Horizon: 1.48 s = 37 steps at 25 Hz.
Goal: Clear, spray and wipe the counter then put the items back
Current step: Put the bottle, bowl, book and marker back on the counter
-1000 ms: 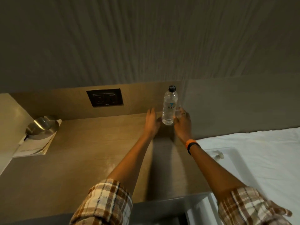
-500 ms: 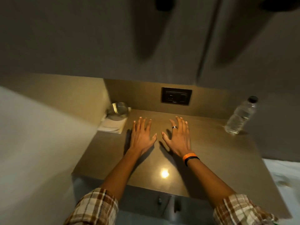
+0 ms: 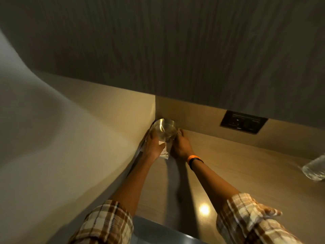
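We have both hands in the far left corner of the counter [image 3: 237, 166], set on either side of a shiny metal bowl [image 3: 164, 128]. Our left hand [image 3: 154, 144] cups the bowl's left side, fingers curled up along its rim and thumb toward the middle, so it is closed around the bowl. Our right hand [image 3: 181, 147] presses in from the other side, with a ring showing on one finger; its palm faces the bowl, but whether the fingers truly clasp the metal or only lean on it we cannot tell.

Under the bowl, and showing pale in the gap between our two hands, lies a white booklet [image 3: 164, 152]; its near corner sticks out toward us just below our left thumb. Bowl and booklet sit tight against the side wall to the left of our grip and the back panel just beyond it.

On our right wrist is an orange and black wristband [image 3: 194, 160]. Off to the right of the grip and higher, a dark socket panel [image 3: 243, 123] is set into the back wall. Well apart to the right, at the picture's edge, part of a clear plastic bottle [image 3: 314, 169] rests on the counter. Rolled plaid sleeves [image 3: 246, 219] cover our forearms nearest us.
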### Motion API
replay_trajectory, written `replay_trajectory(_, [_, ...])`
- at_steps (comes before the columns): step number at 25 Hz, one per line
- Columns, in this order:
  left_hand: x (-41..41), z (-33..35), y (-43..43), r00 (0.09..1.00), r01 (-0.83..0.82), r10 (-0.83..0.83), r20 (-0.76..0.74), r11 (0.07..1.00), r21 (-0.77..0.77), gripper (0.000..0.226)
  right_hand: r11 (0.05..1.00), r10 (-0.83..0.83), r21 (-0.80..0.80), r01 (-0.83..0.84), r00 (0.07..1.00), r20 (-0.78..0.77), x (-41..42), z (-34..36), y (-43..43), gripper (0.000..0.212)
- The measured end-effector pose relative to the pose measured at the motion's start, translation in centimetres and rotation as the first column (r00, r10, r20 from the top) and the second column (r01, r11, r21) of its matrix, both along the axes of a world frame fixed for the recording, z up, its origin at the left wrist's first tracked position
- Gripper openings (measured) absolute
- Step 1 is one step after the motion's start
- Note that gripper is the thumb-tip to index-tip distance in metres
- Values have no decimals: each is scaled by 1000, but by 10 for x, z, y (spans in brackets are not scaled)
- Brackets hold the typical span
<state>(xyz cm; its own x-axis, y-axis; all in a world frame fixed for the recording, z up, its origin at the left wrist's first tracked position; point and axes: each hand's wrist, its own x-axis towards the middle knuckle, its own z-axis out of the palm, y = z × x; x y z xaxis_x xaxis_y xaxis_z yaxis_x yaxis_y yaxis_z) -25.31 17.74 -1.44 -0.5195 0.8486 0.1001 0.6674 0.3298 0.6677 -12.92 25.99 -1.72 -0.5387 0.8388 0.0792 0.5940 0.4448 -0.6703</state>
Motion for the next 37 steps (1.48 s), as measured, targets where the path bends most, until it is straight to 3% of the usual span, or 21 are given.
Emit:
replay_trajectory(3, [-3,-4,4,997,-60,55,62,996,72,89,999,-42,-35,41,999,-34,-5,-10,11,19])
replay_trajectory(6, [1,-10,10,997,-13,5,75,994,105,88,997,-71,1,72,992,-106,21,-9,3,11])
replay_trajectory(9, [31,-11,18,957,91,-100,272,995,48,95,998,-68,4,70,978,-199,78,1,-17,14])
replay_trajectory(13, [115,-13,23,844,278,-294,449,955,101,98,987,-163,-37,158,965,-204,177,5,-28,9])
replay_trajectory(17, [217,-3,24,603,343,-397,692,912,225,84,961,-273,-94,260,946,-172,274,9,-29,17])
replay_trajectory(23, [293,0,37,567,355,-450,690,889,289,76,941,-337,-110,321,920,-201,340,2,-14,20])
replay_trajectory(33, [318,3,61,584,334,-478,656,878,343,65,918,-396,-130,374,880,-261,347,-1,10,15])
replay_trajectory(37, [318,2,63,595,376,-488,639,871,315,71,905,-425,-147,400,871,-245,347,5,7,29])
